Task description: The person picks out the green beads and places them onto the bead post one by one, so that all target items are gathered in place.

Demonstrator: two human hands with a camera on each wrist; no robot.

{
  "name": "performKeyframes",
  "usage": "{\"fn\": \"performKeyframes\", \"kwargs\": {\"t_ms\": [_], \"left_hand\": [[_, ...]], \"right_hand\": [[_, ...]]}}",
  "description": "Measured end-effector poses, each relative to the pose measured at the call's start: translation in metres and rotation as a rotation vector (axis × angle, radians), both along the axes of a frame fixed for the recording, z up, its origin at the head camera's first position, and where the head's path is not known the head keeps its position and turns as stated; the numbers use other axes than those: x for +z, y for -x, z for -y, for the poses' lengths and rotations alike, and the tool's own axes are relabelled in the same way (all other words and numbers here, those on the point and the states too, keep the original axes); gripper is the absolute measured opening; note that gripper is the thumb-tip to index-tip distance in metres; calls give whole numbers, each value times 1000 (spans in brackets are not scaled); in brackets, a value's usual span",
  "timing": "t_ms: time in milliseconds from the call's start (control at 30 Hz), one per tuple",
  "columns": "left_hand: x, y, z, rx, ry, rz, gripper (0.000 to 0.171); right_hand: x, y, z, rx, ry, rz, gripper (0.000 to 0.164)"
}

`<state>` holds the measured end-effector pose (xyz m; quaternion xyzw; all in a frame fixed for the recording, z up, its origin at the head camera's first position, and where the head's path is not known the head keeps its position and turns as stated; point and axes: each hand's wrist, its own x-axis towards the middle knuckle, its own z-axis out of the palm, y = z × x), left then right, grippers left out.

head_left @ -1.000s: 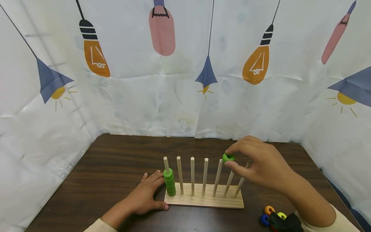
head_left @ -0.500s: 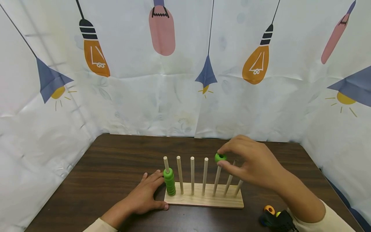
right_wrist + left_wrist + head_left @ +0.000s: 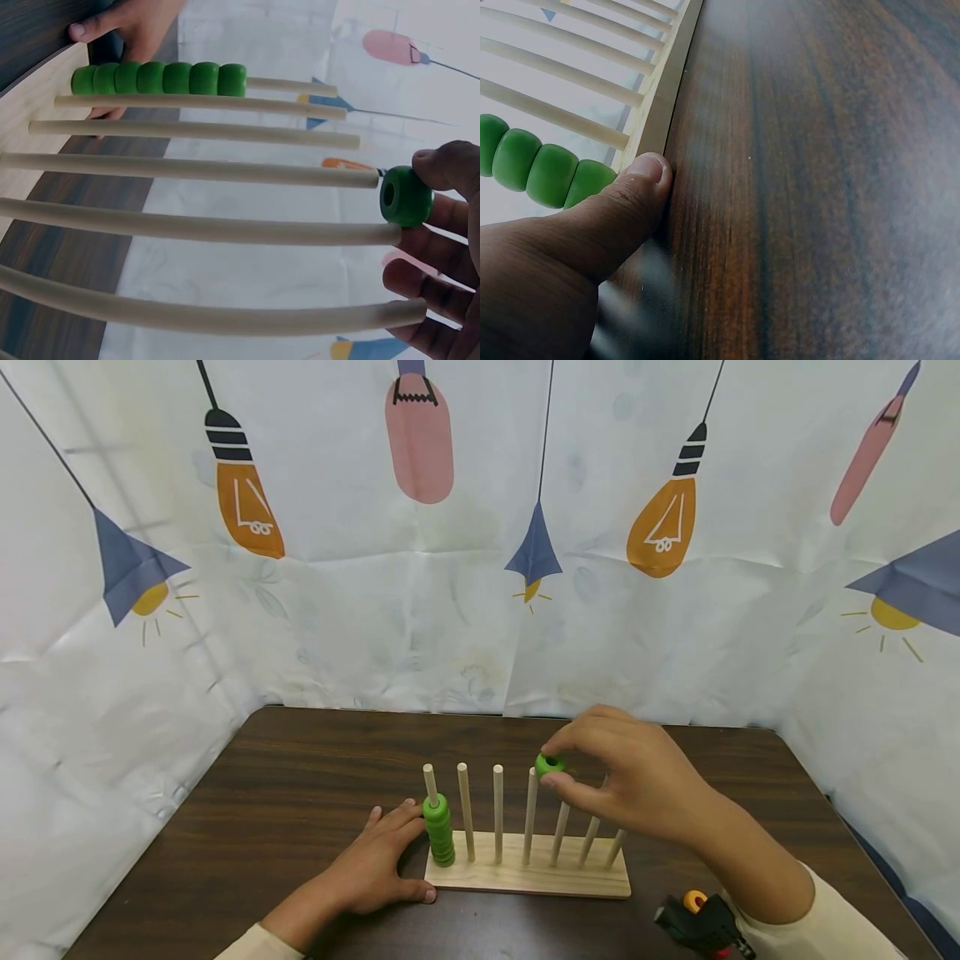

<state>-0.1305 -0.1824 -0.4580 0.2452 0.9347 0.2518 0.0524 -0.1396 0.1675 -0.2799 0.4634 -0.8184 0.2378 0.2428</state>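
Note:
A wooden peg rack point(image 3: 525, 878) with several upright pegs stands on the table. Its leftmost peg carries a stack of green beads point(image 3: 439, 832); the peg's top sticks out bare. My left hand point(image 3: 375, 864) grips the rack's left end, thumb point(image 3: 646, 178) against the front edge and fingers behind. Between thumb and fingertips, my right hand point(image 3: 637, 772) pinches one green bead point(image 3: 406, 196). That bead is level with the peg tops, close to the tip of a middle peg point(image 3: 300, 174) but not on it. Its hole faces the pegs in the right wrist view.
Under my right forearm lies an orange bead point(image 3: 694, 901), partly hidden by the black wrist camera point(image 3: 697, 927). A bit of red shows beside it. The dark wooden table point(image 3: 322, 760) ends at a white printed curtain point(image 3: 450, 635) behind the rack.
My right hand has moved left along the peg tops with the green bead, from near the right-hand pegs to a middle one. The left hand and the rack have stayed put.

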Motion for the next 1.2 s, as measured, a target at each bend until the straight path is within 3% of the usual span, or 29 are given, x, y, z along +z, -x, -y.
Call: {"fn": "performKeyframes", "kwargs": {"t_ms": [500,1200], "left_hand": [[0,0,0,5,3,-3,93],[-2,0,0,5,14,1,91]], "right_hand": [[0,4,15,34,-5,2,20],[4,7,40,11,-41,40,20]]}}
